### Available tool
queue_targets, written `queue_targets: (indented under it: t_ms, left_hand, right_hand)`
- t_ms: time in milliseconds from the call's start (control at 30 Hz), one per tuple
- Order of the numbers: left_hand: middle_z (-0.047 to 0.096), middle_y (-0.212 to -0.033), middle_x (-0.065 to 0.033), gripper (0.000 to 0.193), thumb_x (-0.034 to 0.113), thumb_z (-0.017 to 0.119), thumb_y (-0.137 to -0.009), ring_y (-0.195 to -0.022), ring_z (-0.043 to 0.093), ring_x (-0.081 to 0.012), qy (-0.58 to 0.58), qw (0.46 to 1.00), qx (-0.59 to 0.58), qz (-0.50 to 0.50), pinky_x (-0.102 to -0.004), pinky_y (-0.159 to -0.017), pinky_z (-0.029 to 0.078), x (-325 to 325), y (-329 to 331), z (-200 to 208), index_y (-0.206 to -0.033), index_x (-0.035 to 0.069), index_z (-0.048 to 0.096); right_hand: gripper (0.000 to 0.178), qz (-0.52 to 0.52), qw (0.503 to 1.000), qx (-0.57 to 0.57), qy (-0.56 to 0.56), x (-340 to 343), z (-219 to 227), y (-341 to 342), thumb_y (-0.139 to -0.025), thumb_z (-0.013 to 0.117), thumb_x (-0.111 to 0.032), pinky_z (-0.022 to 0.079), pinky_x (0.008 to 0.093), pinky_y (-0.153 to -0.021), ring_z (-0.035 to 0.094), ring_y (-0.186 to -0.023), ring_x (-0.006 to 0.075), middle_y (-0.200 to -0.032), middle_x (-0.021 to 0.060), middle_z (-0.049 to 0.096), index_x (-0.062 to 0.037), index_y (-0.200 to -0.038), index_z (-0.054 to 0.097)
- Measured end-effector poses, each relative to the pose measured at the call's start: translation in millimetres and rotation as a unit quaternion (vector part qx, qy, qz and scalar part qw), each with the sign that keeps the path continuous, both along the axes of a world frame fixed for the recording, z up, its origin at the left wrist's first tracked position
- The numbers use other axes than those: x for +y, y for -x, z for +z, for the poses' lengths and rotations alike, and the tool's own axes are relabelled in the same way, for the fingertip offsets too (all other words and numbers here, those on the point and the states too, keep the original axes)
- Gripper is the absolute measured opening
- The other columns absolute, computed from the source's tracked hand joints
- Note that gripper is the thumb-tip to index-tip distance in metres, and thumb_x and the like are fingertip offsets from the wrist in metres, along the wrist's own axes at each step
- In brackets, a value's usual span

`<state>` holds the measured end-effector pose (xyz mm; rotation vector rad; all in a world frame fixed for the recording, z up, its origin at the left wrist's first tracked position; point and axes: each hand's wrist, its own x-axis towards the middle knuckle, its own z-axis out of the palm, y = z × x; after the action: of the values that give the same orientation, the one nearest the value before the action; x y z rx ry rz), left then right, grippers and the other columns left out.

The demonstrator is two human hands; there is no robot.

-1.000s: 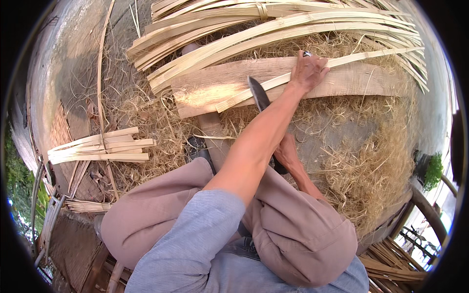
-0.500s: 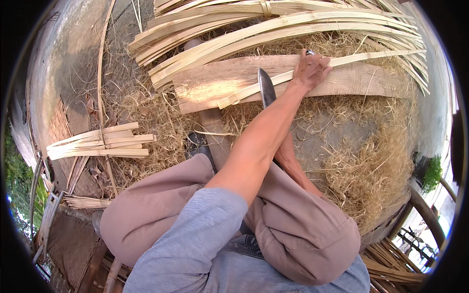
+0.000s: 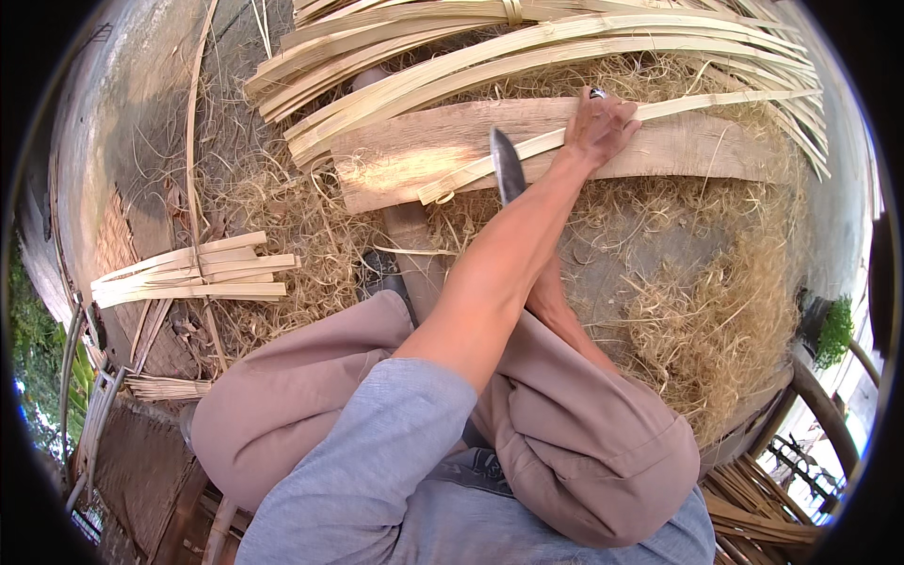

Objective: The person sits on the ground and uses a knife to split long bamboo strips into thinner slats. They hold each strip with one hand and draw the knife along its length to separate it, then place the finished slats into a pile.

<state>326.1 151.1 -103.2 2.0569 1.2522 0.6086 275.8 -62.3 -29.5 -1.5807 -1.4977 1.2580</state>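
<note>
1. Left hand (image 3: 603,127) is pressing a bamboo strip (image 3: 527,151) flat onto the plank (image 3: 424,155), upper centre, steadying it.
2. Knife blade (image 3: 507,165) is crossing the strip; right hand is hidden, grip unclear.

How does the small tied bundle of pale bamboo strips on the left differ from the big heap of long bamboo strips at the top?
The small tied bundle of short pale strips is compact and lies alone on the ground; the big heap of long strips fans wide, curving behind the wooden plank. The bundle's strips are straight and short, the heap's far longer. Both are pale split bamboo.
</note>
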Motion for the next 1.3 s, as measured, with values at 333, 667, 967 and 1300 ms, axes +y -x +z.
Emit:
queue_targets:
  t_ms: [333, 667, 967, 1300]
  left_hand:
    - [0.067, -0.115, 0.0001, 0.029, 0.046, 0.055, -0.103, -0.116, 0.064, -0.0208, 0.02, 0.998, 0.046, -0.031, -0.0554, -0.125, 0.027, 12.4, -0.9, 15.0, -0.119, 0.023, 0.062]
    - [0.068, -0.107, -0.0032, 0.028, 0.046, 0.055, -0.103, -0.112, 0.066, -0.0242, 0.053, 0.996, 0.049, -0.056, -0.0555, -0.124, 0.029, 11.8, 2.4, 20.9, -0.104, 0.019, 0.061]
    - [0.068, -0.111, -0.0068, 0.034, 0.046, 0.056, -0.102, -0.121, 0.063, -0.0243, 0.03, 0.999, -0.009, -0.012, -0.054, -0.128, 0.023, 7.6, 3.1, 12.1, -0.125, 0.022, 0.063]
    - [0.076, -0.11, -0.0078, 0.031, 0.031, 0.068, -0.099, -0.102, 0.073, -0.0237, -0.066, 0.997, -0.032, 0.002, -0.0685, -0.118, 0.034, 3.2, 1.5, -1.2, -0.126, 0.016, 0.068]
  right_hand:
    - [0.03, 0.028, 0.996, -0.057, -0.066, 7.7, 0.0, -8.1, -0.093, 0.071, -0.016, 0.059, 0.0386, -0.08, 0.073, -0.095, 0.0275, -0.099, 0.0204, 0.076, 0.0089, -0.109, 0.067]
    - [0.028, 0.069, 0.996, -0.039, -0.038, -3.3, 4.7, -1.0, -0.095, 0.069, -0.017, 0.058, 0.0385, -0.081, 0.073, -0.097, 0.0257, -0.103, 0.0196, 0.076, 0.0079, -0.108, 0.068]
    - [0.028, -0.082, 0.986, 0.087, 0.114, -12.5, -31.3, -1.4, -0.094, 0.069, -0.018, 0.057, 0.0421, -0.076, 0.075, -0.088, 0.03, -0.097, 0.0204, 0.076, 0.0085, -0.104, 0.07]
    - [0.029, 0.013, 0.997, -0.023, 0.069, -25.7, -31.0, -8.8, -0.094, 0.067, -0.018, 0.055, 0.038, -0.065, 0.071, -0.071, 0.0221, -0.082, 0.0194, 0.075, 0.0102, -0.1, 0.071]
